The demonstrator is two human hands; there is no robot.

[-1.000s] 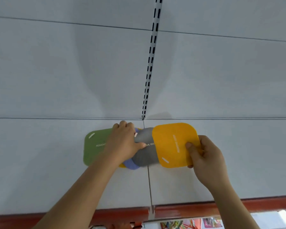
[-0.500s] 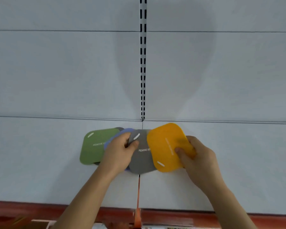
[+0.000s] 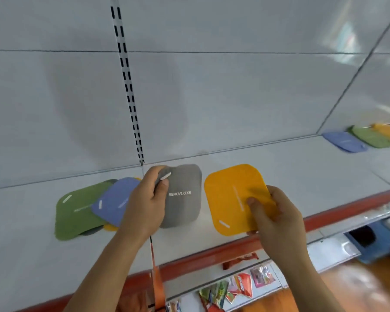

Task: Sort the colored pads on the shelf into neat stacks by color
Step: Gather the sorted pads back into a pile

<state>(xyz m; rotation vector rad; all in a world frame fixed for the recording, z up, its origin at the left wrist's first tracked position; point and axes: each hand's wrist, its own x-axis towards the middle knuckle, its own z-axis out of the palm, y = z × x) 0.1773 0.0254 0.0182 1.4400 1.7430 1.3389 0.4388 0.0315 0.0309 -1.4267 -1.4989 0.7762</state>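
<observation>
Overhead, pale grey wall panels rise behind a white shelf (image 3: 279, 167) with a red front edge, and a slotted black-and-white rail (image 3: 131, 95) runs up the back wall; lower shelves with bright snack packets (image 3: 225, 289) and a wooden floor show below. On the shelf, the left hand (image 3: 146, 206) pinches the top left corner of a grey pad (image 3: 182, 206), thumb and fingers curled round it near its white tab; white lettering on it reads "REMOVE ODOR". The right hand (image 3: 277, 219) grips an orange pad (image 3: 232, 194) by its right edge, thumb pressed on top, just beside the grey one and apart from it. To the left lies an overlapping heap: a green pad (image 3: 74, 215), a blue pad (image 3: 115, 201) partly over it, and a sliver of yellow beneath. Far right on the shelf, blurred, lie more pads (image 3: 365, 137) in blue, green and orange.
</observation>
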